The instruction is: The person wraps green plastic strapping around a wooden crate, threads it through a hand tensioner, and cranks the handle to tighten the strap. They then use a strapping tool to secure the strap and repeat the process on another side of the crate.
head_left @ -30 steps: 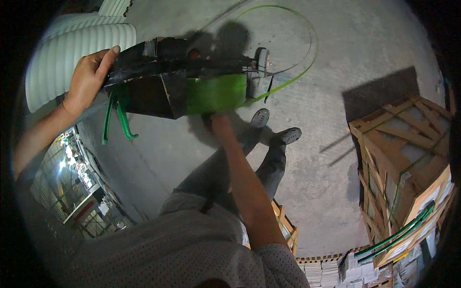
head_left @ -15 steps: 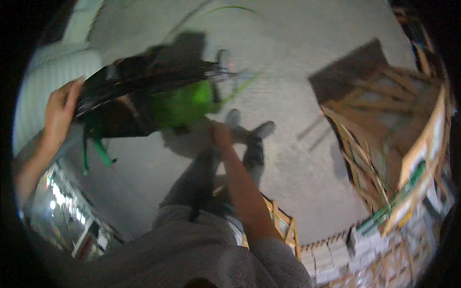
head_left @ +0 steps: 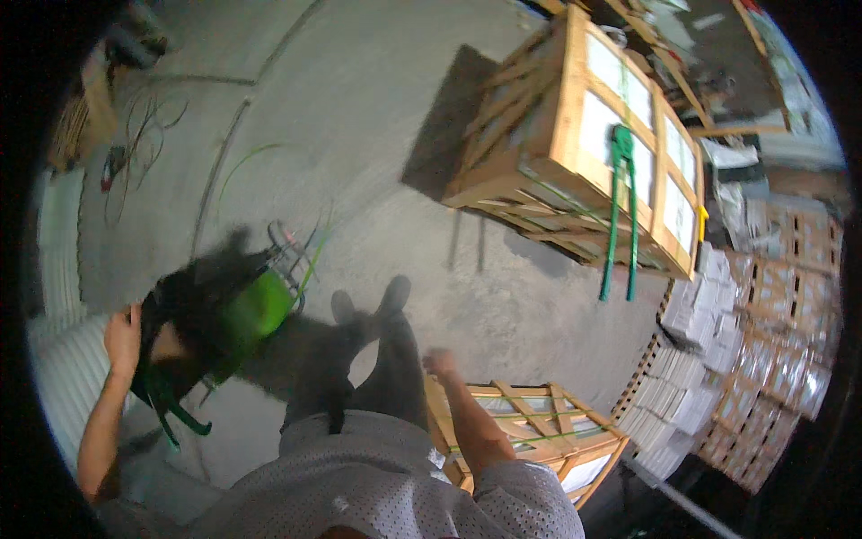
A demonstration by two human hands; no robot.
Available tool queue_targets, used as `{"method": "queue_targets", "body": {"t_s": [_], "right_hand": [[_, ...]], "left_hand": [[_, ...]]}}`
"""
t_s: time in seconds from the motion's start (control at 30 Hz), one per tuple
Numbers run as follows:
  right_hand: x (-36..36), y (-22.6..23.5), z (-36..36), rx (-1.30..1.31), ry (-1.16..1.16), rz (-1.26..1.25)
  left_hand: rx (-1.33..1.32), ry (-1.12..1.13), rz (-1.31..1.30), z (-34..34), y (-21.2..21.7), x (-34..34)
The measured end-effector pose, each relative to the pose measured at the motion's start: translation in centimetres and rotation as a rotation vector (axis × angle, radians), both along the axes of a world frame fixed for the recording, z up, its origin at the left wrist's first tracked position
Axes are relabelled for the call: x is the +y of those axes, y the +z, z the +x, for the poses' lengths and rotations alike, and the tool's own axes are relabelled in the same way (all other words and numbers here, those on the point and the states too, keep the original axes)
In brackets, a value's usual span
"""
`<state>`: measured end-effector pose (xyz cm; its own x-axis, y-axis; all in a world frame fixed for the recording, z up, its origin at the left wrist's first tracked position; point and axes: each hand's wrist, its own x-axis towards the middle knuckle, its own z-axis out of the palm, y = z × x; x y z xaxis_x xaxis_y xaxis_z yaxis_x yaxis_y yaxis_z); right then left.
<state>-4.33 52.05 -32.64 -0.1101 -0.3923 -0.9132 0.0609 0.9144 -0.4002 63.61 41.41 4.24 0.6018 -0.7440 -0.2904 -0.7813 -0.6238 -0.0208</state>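
Observation:
At the left, my left hand (head_left: 124, 340) grips the edge of a black strapping cart (head_left: 184, 301), its fingers curled over the rim. A bright green coil of strap (head_left: 259, 307) sits on the cart, and a loose green strap end (head_left: 316, 256) sticks out past it. Dark green hooked handles (head_left: 184, 418) hang from the cart's near side. My right hand (head_left: 439, 362) hangs beside my right leg, above a low wooden crate (head_left: 539, 409); it touches nothing that I can see, and its fingers are smeared.
A large wooden crate (head_left: 575, 117) with white panels stands ahead right, with green long-handled bolt cutters (head_left: 620, 207) lying on it. Stacked white packages (head_left: 696, 310) and pallets (head_left: 763, 359) are at the right. Thin wires (head_left: 144, 153) lie on the concrete floor (head_left: 359, 108) far left.
My view has turned right, bringing the crate with the bolt cutters nearer the middle. My left hand stays on the cart; my right hand has moved away from the green coil.

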Motion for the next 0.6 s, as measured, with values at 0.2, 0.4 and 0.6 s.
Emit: {"method": "queue_targets", "body": {"t_s": [0.2, 0.4, 0.6], "right_hand": [[7.8, 6.0, -4.3, 0.239, 0.738, -0.375], [12.8, 8.6, -7.1, 0.371, 0.840, -0.262], [16.5, 6.1, -9.3, 0.493, 0.864, -0.341]], "left_hand": [[-0.148, -0.041, 0.053, -1.2, 0.8, -0.9], [-0.238, -0.047, 0.081, 1.3, -1.4, 0.0], [-0.299, -0.254, 0.267, 5.8, -5.4, -2.5]]}}
